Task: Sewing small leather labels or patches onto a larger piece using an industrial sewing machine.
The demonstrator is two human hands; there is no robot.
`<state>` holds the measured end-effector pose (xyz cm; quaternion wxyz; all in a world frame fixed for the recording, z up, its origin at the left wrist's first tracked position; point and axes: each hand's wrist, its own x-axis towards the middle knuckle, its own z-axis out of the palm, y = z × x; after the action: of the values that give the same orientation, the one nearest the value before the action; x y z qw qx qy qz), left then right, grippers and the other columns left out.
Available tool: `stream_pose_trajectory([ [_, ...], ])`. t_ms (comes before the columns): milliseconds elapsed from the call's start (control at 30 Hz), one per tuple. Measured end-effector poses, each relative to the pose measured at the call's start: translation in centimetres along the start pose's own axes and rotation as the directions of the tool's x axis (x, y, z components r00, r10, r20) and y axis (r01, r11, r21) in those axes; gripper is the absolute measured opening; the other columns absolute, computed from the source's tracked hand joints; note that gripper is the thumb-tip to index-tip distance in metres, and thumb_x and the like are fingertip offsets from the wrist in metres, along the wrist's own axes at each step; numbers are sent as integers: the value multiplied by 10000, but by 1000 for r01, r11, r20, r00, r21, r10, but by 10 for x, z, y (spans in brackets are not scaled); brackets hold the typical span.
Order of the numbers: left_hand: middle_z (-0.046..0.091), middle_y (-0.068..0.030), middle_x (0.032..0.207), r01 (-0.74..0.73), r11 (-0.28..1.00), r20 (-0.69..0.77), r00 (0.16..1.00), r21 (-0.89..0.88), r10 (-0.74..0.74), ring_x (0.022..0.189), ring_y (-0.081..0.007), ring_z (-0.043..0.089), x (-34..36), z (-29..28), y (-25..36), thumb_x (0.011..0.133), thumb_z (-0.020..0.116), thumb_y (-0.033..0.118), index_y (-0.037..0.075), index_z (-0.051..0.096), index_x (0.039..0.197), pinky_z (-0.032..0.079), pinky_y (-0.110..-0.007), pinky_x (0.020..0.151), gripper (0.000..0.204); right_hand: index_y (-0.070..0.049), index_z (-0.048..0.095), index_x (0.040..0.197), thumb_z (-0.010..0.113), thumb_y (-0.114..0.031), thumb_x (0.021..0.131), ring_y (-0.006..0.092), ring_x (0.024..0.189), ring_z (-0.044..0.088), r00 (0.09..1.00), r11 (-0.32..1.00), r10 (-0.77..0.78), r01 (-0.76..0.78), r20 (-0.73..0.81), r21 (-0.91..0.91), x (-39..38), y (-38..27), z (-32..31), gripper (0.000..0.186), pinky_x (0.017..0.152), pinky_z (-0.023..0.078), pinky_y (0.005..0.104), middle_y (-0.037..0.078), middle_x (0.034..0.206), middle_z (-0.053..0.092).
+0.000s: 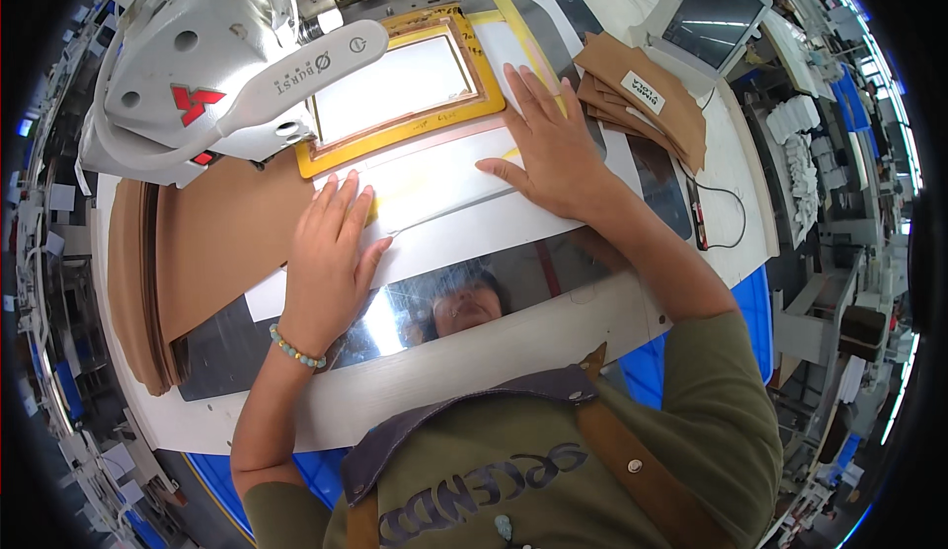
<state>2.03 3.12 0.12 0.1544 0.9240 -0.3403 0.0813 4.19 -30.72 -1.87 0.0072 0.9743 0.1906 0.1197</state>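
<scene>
My left hand (331, 253) lies open on the near left part of a white flat template (439, 169) with yellow tape. My right hand (543, 149) rests with fingers spread on the same template's right part, fingertips reaching a white, yellow-edged strip behind it. Just beyond sits a yellow frame (494, 95) with a white inner panel (385, 85), partly under the sewing machine's head (163, 75) and its pale grey arm-like attachment (257, 95). A white sheet (454, 233) lies beneath.
Brown sheets (217, 233) are stacked at the left and smaller brown pieces (642, 95) at the back right, near a screen (706, 11). A cable (731, 194) lies on the right. A metal plate (395, 352) runs along the near edge, with blue bins (750, 302) below.
</scene>
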Motion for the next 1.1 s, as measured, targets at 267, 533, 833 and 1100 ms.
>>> stream_pose_trajectory([
  [267, 416, -260, 1653, 124, 983, 55, 990, 133, -132, 1526, -459, 375, -3, 3, -6, 970, 733, 257, 24, 468, 1589, 291, -548, 1269, 712, -37, 557, 1529, 400, -719, 1059, 422, 1632, 132, 998, 994, 50, -53, 29, 94, -8, 13, 2, 843, 1275, 89, 681, 271, 1736, 205],
  [533, 386, -241, 1683, 46, 997, 108, 993, 61, -52, 1565, -436, 343, 12, 0, 12, 942, 751, 320, 2, 438, 1602, 269, -549, 1285, 797, -105, 596, 1510, 403, -741, 1049, 475, 1616, 147, 997, 981, -22, 7, 75, 193, 2, 8, 3, 809, 1247, 106, 720, 303, 1729, 197],
  [833, 311, -256, 1710, -101, 976, 115, 985, -192, 125, 1581, -441, 301, 53, 17, 41, 966, 699, 459, -19, 372, 1621, 248, -532, 1299, 874, 30, 548, 1503, 427, -723, 1045, 479, 1591, 231, 999, 985, -37, 34, 12, 167, 3, -5, 2, 890, 1188, 119, 796, 347, 1689, 254],
  [1100, 422, -228, 1657, -110, 968, 174, 973, -227, 151, 1545, -454, 367, 32, -7, 34, 948, 725, 433, -16, 440, 1583, 302, -534, 1273, 829, 73, 529, 1473, 580, -425, 1073, 409, 1511, 412, 992, 974, 45, -71, 122, 216, 6, 10, -43, 641, 1256, 301, 519, 282, 1610, 447],
])
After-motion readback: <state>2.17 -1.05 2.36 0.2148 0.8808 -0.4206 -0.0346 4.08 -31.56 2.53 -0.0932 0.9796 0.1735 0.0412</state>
